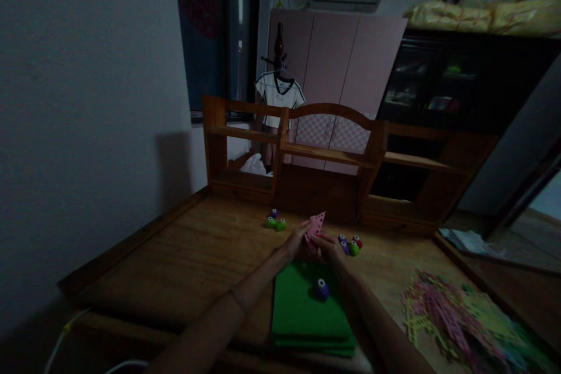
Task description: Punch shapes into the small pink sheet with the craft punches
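Above the near part of the wooden desk, my left hand (297, 241) and my right hand (329, 246) pinch a small pink pointed piece with dark holes (316, 223) between them. Its exact kind is unclear in the dim light. Below my hands lies a stack of green sheets or mats (307, 315). On that stack rests a purple roundish object with a white ring on top (322, 289). Left of my hands sit similar green objects (281, 224) and a purple one (274, 213). Beyond my right hand are more purple, green (353, 248) and red (357, 241) ones.
A tangled heap of pink, yellow and green perforated strips (456, 315) spreads over the desk's right side. A wooden shelf unit (324, 155) closes off the back. The white wall (100, 99) stands at the left, with a raised desk edge (144, 234) along it.
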`<action>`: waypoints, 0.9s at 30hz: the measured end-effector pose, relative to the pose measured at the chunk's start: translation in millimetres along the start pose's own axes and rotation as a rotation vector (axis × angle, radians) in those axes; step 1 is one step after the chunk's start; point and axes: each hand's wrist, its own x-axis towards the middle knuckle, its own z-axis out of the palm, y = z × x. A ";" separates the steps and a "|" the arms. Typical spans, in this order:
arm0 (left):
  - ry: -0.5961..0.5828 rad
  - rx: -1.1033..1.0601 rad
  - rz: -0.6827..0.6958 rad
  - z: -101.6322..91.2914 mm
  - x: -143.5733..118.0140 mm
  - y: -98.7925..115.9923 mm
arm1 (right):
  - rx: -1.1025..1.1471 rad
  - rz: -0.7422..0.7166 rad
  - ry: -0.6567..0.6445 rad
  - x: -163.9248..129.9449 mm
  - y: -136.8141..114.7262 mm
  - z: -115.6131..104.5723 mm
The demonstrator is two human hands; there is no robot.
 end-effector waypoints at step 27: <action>0.305 0.570 0.267 -6.4 -9.2 2.3 | 0.035 0.024 0.003 -8.5 -23.6 18.2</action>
